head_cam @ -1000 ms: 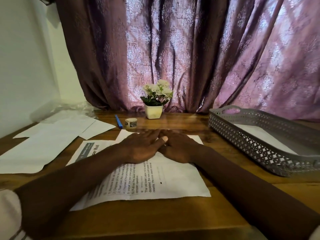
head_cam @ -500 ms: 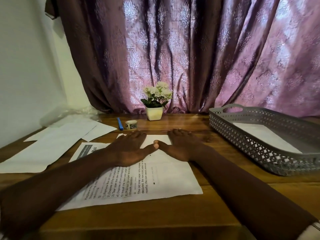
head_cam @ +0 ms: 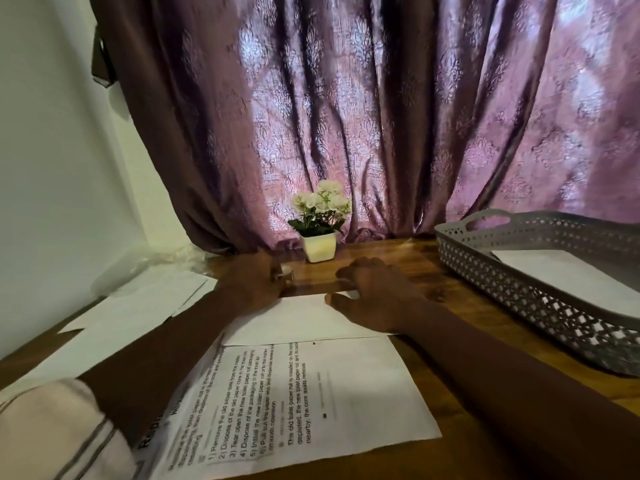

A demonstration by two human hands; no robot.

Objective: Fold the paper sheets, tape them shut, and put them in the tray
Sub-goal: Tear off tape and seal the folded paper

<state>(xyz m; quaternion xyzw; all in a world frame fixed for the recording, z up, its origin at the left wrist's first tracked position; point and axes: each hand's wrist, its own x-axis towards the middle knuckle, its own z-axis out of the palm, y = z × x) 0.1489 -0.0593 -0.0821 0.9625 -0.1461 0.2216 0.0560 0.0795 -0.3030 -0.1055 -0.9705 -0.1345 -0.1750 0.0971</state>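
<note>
Left hand [head_cam: 254, 284] touches the tape roll [head_cam: 287, 270], grip unclear. Right hand [head_cam: 375, 294] rests open on the paper sheet [head_cam: 311, 393]; flower pot [head_cam: 318, 247] just behind.

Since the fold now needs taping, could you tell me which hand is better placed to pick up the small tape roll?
Left. The left hand is right at the small white tape roll, while the right hand presses the folded flap of the white printed paper sheet down.
</note>
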